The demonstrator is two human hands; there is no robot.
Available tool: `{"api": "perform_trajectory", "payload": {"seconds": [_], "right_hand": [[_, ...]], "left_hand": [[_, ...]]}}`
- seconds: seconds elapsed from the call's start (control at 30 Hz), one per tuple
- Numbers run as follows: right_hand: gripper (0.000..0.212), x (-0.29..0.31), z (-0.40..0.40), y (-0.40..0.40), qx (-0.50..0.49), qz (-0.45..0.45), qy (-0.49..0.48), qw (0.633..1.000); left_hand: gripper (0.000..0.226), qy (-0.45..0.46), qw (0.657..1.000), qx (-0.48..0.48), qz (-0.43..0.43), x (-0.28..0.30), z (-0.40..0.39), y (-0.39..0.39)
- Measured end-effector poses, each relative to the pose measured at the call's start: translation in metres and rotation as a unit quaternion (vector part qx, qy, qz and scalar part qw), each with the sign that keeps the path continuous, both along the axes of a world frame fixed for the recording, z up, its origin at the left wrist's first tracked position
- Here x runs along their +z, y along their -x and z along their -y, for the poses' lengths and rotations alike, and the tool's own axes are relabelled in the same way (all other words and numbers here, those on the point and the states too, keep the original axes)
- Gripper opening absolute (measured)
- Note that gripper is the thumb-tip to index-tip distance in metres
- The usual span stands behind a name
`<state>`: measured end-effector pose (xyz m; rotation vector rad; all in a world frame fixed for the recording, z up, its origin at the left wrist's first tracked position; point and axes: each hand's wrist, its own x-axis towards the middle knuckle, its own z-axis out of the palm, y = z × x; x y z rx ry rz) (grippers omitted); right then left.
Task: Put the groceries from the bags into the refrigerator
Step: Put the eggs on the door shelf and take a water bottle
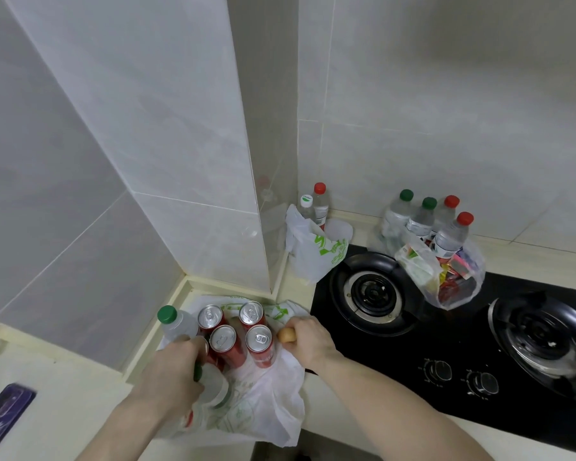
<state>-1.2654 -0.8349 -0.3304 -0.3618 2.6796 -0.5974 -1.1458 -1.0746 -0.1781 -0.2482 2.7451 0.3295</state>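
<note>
My left hand (pixel 180 364) grips a bottle (pixel 213 387) inside the near bag (pixel 270 404); my right hand (pixel 308 341) holds a small orange thing (pixel 286 335), maybe an egg, at the bag's edge. I think I am still unloading this bag. Four cans (pixel 240 334) stand in it at 12 o'clock. Next I must lift both things out and carry them to the refrigerator, which is not in view. At 2 o'clock, two more bags wait beside the stove (pixel 446 354).
</note>
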Motion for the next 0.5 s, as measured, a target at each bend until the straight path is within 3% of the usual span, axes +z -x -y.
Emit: {"api": "perform_trajectory", "payload": {"seconds": [0.2, 0.5], "right_hand": [[0.027, 0.016, -0.020, -0.020, -0.098, 0.017, 0.103, 0.990], [0.032, 0.066, -0.058, -0.060, -0.243, 0.071, 0.303, 0.919]], "left_hand": [[0.023, -0.015, 1.000, -0.003, -0.024, 0.007, -0.002, -0.004], [0.027, -0.044, 0.992, -0.030, -0.113, 0.065, -0.028, -0.005]]}}
